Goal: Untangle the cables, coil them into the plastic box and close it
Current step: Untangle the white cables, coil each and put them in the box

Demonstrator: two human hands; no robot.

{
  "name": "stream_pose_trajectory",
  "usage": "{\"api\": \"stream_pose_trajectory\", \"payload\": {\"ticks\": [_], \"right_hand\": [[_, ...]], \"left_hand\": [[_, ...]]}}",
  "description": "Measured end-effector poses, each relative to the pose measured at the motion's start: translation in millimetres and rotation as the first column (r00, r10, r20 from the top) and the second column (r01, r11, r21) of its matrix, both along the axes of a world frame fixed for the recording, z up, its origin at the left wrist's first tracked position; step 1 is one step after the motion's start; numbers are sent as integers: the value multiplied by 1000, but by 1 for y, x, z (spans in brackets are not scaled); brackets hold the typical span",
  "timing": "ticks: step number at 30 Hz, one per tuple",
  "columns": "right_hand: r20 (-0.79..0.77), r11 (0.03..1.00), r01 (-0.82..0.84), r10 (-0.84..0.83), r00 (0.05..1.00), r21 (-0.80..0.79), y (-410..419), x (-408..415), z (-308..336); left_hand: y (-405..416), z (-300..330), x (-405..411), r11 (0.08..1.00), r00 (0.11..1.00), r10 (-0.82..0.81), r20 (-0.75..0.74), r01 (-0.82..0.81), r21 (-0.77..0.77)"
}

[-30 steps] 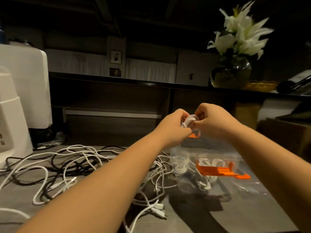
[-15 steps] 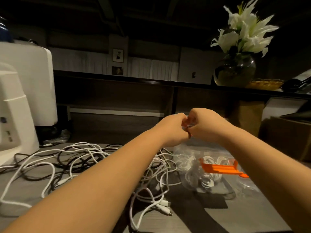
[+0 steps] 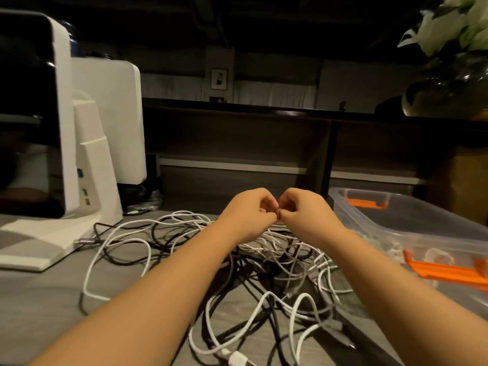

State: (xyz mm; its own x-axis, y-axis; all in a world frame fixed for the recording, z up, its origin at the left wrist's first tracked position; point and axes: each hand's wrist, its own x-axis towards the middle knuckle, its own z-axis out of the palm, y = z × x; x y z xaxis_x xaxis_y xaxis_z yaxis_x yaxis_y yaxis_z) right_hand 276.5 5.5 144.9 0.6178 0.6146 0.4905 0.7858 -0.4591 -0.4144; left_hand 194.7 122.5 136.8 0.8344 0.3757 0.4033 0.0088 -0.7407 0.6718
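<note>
Nearest us, tangled white and black cables [image 3: 264, 273] cover the table [image 3: 39, 299]. Above them our left hand [image 3: 248, 215] and right hand [image 3: 306, 215] meet, fingers curled; what they pinch we cannot tell. Clear plastic box [image 3: 412, 220] sits right, orange latches [image 3: 449, 272]. No legible writing.

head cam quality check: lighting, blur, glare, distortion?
Head view: dim and warm, dark background; fisheye bends the monitor edges; glare spots on the vase; flowers blown out and soft; hands and cables reasonably sharp.

Both forearms reach forward — left hand [image 3: 249, 215] and right hand [image 3: 303, 213] meet fingertip to fingertip, fingers curled, above the cables [image 3: 264, 273].
</note>
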Motion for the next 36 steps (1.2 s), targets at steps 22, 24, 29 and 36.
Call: {"api": "stream_pose_trajectory", "payload": {"ticks": [22,24,29,36], "right_hand": [[-37,815,-194,208,977,-547,-41,10,-24],[-14,818,-219,249,968,-532,-41,11,-23],[64,934,-318,331,941,-161,-34,12,-28],[374,938,-334,345,861,-95,-25,0,-29]], "left_hand": [[13,-41,-22,993,995,-77,-70,83,87],[16,-40,-22,996,998,-62,-22,64,57],[17,-39,-21,989,990,-92,108,104,-109],[1,-32,-25,920,966,-260,16,252,-300]]}}
